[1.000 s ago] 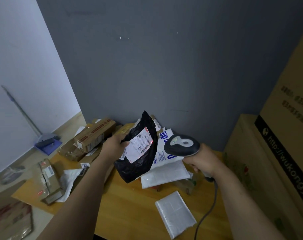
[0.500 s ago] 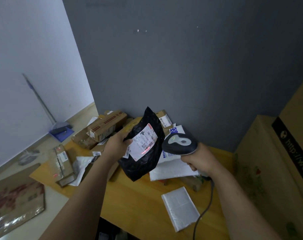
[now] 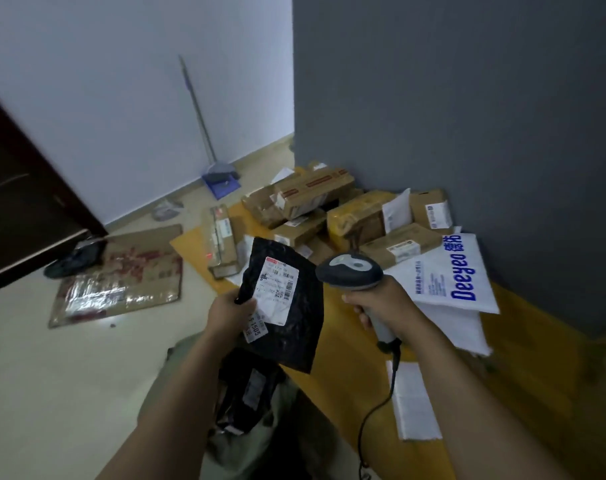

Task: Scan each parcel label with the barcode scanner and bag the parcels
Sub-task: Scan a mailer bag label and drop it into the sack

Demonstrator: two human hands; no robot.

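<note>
Black poly mailer (image 3: 287, 327), white label (image 3: 278, 293) facing up, pinched by left hand (image 3: 230, 311) over table edge | right hand (image 3: 386, 308) clenched round barcode scanner (image 3: 350, 273) just beside it | grey bag (image 3: 232, 455) holding dark parcels below | cardboard boxes (image 3: 312, 192), white Deeyeo mailer (image 3: 450, 271) on wooden table (image 3: 346, 351)

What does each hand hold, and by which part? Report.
Left hand pinches the black plastic mailer parcel at its left edge; right hand grips the grey barcode scanner by its handle.

Parcel (image 3: 294, 336) L of scanner (image 3: 350, 273), boxes (image 3: 312, 192) behind on table (image 3: 346, 375), bag (image 3: 232, 455) below
</note>
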